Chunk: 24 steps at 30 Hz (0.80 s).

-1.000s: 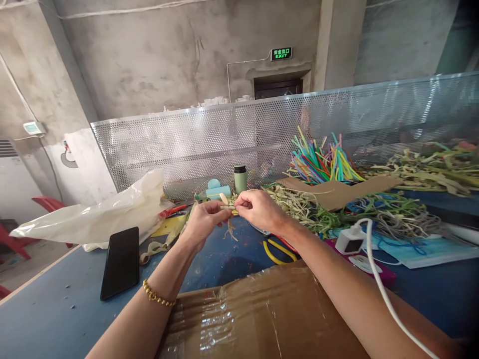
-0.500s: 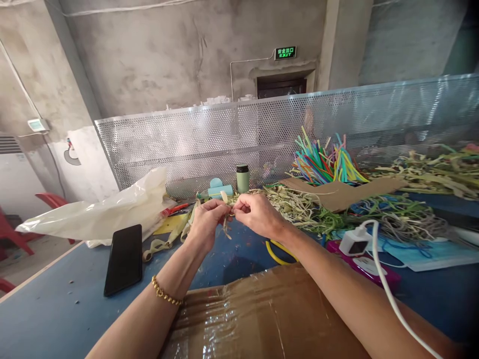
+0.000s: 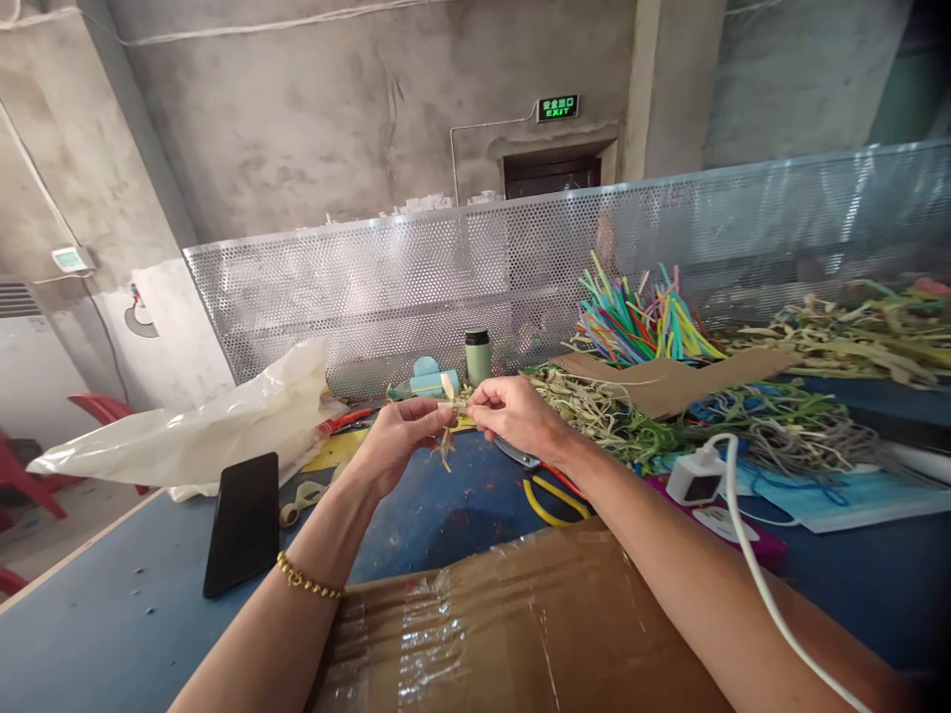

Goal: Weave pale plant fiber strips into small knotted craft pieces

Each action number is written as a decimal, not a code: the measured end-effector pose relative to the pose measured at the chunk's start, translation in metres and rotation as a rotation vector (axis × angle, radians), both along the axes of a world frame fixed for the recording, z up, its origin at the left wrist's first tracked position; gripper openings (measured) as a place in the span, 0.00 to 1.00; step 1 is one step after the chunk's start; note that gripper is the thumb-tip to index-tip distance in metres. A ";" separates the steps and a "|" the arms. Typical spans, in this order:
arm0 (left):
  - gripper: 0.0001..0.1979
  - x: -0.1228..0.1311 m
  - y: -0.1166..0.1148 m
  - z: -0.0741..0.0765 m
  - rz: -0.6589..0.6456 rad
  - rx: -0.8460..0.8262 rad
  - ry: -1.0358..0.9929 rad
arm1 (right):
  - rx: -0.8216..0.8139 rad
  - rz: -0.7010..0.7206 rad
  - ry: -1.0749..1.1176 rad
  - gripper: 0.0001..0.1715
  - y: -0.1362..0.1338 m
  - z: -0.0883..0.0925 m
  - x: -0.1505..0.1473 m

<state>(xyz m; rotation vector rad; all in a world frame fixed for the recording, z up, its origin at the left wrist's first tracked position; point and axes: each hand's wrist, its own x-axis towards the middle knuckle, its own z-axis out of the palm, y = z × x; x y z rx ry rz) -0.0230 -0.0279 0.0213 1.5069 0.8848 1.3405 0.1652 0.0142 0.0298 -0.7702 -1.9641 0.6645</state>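
Note:
Both my hands are raised over the blue table and pinch a small bundle of pale straw-like strips. My left hand grips it from the left, fingers closed, a gold bead bracelet on the wrist. From the right, my right hand pinches the same bundle with thumb and forefinger. Short frayed ends hang below the pinch and one pale end sticks up.
A taped cardboard box lies under my forearms. A black phone and a white plastic bag are on the left. Yellow-handled scissors, a white charger with cable, coloured strips, straw piles and a perforated metal screen lie beyond.
The hands stay together on the bundle. The pinch has shifted slightly, and the pale end now stands upright between the fingers.

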 end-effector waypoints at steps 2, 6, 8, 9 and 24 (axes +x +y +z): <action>0.10 0.002 0.001 -0.002 0.031 0.046 0.019 | -0.002 0.030 -0.011 0.05 0.000 -0.001 -0.001; 0.08 0.005 0.001 -0.003 0.110 0.061 -0.015 | -0.005 0.033 -0.010 0.06 0.000 -0.002 -0.003; 0.08 0.007 0.001 -0.003 0.141 0.062 -0.060 | -0.010 0.043 -0.006 0.08 0.000 -0.004 -0.004; 0.08 0.009 0.001 -0.003 0.149 0.062 -0.084 | -0.012 0.051 -0.005 0.08 0.000 -0.005 -0.005; 0.12 0.006 0.021 -0.020 0.233 -0.070 -0.254 | 0.110 -0.386 -0.470 0.19 0.011 0.008 0.059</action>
